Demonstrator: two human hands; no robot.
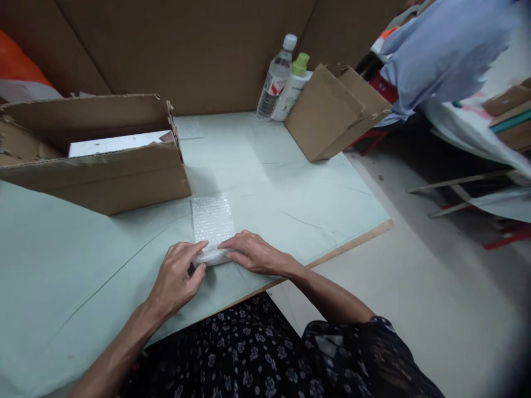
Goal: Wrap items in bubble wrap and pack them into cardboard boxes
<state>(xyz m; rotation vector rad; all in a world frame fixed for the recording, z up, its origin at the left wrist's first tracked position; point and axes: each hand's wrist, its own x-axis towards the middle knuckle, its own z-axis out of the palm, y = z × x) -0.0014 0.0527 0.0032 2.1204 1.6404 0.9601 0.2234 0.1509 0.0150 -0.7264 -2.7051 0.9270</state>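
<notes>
Just below the centre of the frame, bubble wrap is held at its near end by 2 hands. The thumb and forefinger of the left hand and of the right hand are set apart, with the thick edge clamped between. That edge is already folded or rolled; the far stretch is left flat on the table. Any contents cannot be made out.
</notes>
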